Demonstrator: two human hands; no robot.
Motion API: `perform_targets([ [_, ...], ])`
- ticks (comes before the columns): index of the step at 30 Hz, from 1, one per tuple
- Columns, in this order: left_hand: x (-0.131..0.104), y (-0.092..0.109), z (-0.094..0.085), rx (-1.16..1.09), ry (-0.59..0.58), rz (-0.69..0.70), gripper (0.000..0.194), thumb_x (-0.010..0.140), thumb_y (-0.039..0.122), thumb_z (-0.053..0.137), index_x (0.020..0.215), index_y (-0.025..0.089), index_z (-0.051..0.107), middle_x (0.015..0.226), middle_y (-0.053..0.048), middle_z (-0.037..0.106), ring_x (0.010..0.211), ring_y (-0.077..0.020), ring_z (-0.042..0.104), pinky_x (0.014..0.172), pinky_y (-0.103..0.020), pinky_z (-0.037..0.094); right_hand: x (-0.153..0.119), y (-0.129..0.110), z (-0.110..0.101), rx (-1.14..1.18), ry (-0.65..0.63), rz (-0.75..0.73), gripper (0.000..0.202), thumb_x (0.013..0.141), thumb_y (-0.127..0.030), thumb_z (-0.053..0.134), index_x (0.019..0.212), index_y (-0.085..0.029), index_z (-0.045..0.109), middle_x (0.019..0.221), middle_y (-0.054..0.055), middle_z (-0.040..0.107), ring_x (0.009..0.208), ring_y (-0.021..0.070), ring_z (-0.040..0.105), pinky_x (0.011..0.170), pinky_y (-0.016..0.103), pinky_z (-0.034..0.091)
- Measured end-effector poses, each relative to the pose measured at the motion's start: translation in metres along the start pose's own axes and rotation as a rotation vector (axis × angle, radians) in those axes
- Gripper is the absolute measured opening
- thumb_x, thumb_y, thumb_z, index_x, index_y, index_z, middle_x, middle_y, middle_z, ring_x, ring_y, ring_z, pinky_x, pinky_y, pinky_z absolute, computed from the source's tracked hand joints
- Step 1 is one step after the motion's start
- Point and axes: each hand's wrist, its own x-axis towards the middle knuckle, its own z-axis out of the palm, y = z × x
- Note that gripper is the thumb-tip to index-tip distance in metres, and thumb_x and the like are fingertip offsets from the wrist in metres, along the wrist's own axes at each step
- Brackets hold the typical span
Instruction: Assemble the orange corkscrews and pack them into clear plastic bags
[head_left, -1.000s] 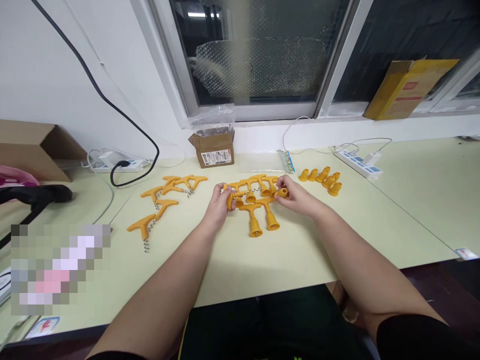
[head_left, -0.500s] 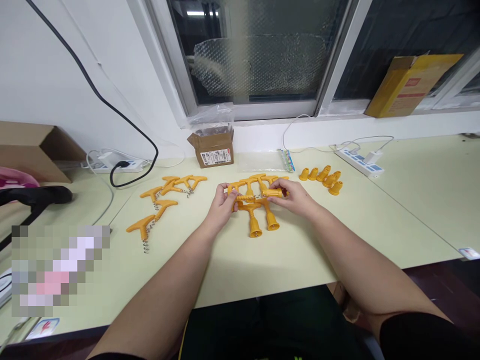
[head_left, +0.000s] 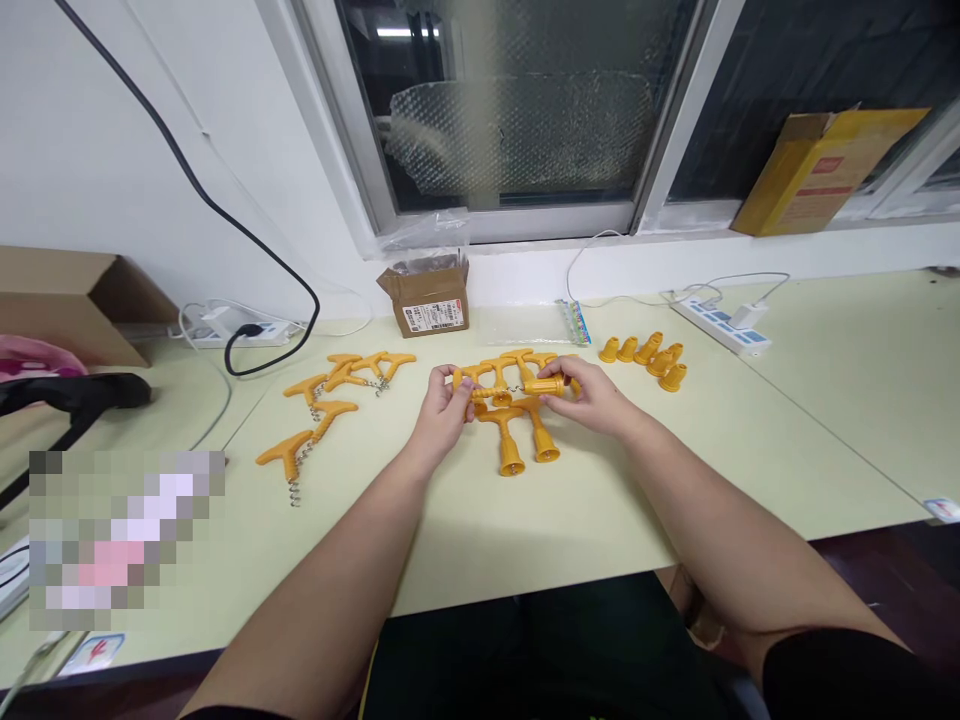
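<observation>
My left hand (head_left: 444, 410) is closed around the handle of a yellow corkscrew (head_left: 491, 394), held level with its metal spiral pointing right. My right hand (head_left: 589, 395) grips a yellow bell-shaped cap (head_left: 543, 386). The spiral's tip is inside the cap's narrow end, and a short length of bare metal shows between cap and handle. Below and behind my hands lie several capped corkscrews (head_left: 508, 445), partly hidden by my fingers. Uncapped corkscrews (head_left: 285, 455) with bare spirals are spread on the left. Loose yellow caps (head_left: 673, 378) stand in a group on the right.
An opened cardboard box (head_left: 431, 300) and a clear plastic bag (head_left: 525, 325) lie by the wall. Power strips (head_left: 724, 325) sit at the back. A black cable (head_left: 187, 175) hangs at left, near a larger cardboard box (head_left: 60, 300). A yellow carton (head_left: 832, 175) leans against the window.
The cap in my right hand has moved left along the spiral, so less bare metal shows. My left hand keeps its hold on the corkscrew handle.
</observation>
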Motion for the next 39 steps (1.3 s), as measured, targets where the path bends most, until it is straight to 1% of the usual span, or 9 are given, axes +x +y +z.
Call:
perform_targets([
  [4, -0.008, 0.005, 0.009, -0.011, -0.075, -0.016, 0.05, 0.086, 0.057, 0.073, 0.106, 0.025, 0.04, 0.078, 0.006, 0.064, 0.051, -0.0076, 0.051, 0.053, -0.022, 0.039, 0.0, -0.002, 0.006, 0.04, -0.019, -0.044, 0.024, 0.087, -0.037, 0.074, 0.108, -0.025, 0.07, 0.107, 0.007, 0.075, 0.098, 0.0264, 0.068, 0.088, 0.041, 0.052],
  [8, -0.016, 0.01, 0.018, -0.036, -0.132, -0.1, 0.046, 0.088, 0.058, 0.071, 0.107, 0.024, 0.047, 0.061, 0.009, 0.054, 0.051, -0.0093, 0.052, 0.053, -0.021, 0.037, 0.0, -0.002, 0.012, 0.117, 0.003, -0.043, 0.025, 0.087, -0.039, 0.076, 0.107, -0.025, 0.071, 0.107, 0.007, 0.075, 0.099, 0.0267, 0.069, 0.091, 0.042, 0.053],
  [18, -0.019, 0.011, 0.022, -0.264, -0.157, -0.363, 0.059, 0.068, 0.04, 0.093, 0.092, 0.023, 0.042, 0.074, 0.005, 0.063, 0.055, -0.0063, 0.057, 0.055, -0.019, 0.042, -0.002, -0.013, 0.019, 0.271, -0.058, 0.051, 0.034, 0.08, -0.049, 0.083, 0.103, -0.025, 0.073, 0.102, 0.006, 0.075, 0.094, 0.0256, 0.07, 0.087, 0.041, 0.056],
  [20, -0.019, 0.011, 0.022, -0.26, -0.162, -0.313, 0.061, 0.067, 0.037, 0.094, 0.089, 0.023, 0.039, 0.08, 0.003, 0.068, 0.055, -0.0063, 0.059, 0.055, -0.019, 0.044, -0.003, -0.015, 0.022, 0.336, -0.067, 0.137, 0.036, 0.077, -0.05, 0.085, 0.1, -0.025, 0.073, 0.096, 0.005, 0.075, 0.085, 0.0238, 0.07, 0.08, 0.04, 0.058],
  [23, -0.022, 0.012, 0.024, -0.191, -0.169, -0.138, 0.06, 0.069, 0.035, 0.093, 0.086, 0.023, 0.036, 0.088, -0.001, 0.072, 0.061, -0.01, 0.064, 0.058, -0.024, 0.051, -0.003, -0.02, 0.026, 0.537, -0.091, 0.285, 0.037, 0.075, -0.053, 0.086, 0.09, -0.024, 0.068, 0.085, 0.003, 0.074, 0.071, 0.0204, 0.069, 0.069, 0.038, 0.06],
  [26, -0.029, 0.019, 0.026, -0.07, -0.111, 0.068, 0.055, 0.073, 0.032, 0.091, 0.084, 0.023, 0.038, 0.091, -0.003, 0.074, 0.081, -0.0167, 0.072, 0.076, -0.033, 0.059, -0.001, -0.028, 0.031, 0.729, -0.146, 0.435, 0.044, 0.074, -0.058, 0.085, 0.081, -0.023, 0.061, 0.072, 0.001, 0.073, 0.055, 0.0165, 0.066, 0.055, 0.033, 0.059],
  [29, -0.036, 0.025, 0.027, 0.071, -0.053, 0.24, 0.047, 0.077, 0.031, 0.088, 0.081, 0.024, 0.041, 0.099, -0.007, 0.077, 0.097, -0.0217, 0.074, 0.093, -0.042, 0.058, 0.0, -0.036, 0.031, 0.836, -0.182, 0.588, 0.051, 0.074, -0.067, 0.082, 0.081, -0.023, 0.057, 0.058, -0.002, 0.068, 0.039, 0.0125, 0.056, 0.038, 0.025, 0.05],
  [36, -0.04, 0.026, 0.024, 0.163, -0.1, 0.334, 0.041, 0.082, 0.032, 0.084, 0.076, 0.024, 0.044, 0.107, -0.011, 0.08, 0.104, -0.0276, 0.076, 0.095, -0.047, 0.059, -0.001, -0.042, 0.028, 0.894, -0.287, 0.724, 0.055, 0.084, -0.078, 0.064, 0.085, -0.023, 0.057, 0.042, -0.008, 0.048, 0.03, 0.0076, 0.033, 0.027, 0.019, 0.028],
  [39, -0.037, 0.027, 0.022, 0.145, -0.033, 0.315, 0.042, 0.083, 0.033, 0.083, 0.079, 0.024, 0.042, 0.104, -0.01, 0.08, 0.105, -0.0276, 0.076, 0.095, -0.048, 0.058, -0.001, -0.038, 0.027, 0.911, -0.303, 0.633, 0.051, 0.088, -0.074, 0.061, 0.101, -0.025, 0.056, 0.059, -0.005, 0.061, 0.04, 0.0112, 0.049, 0.033, 0.02, 0.036],
])
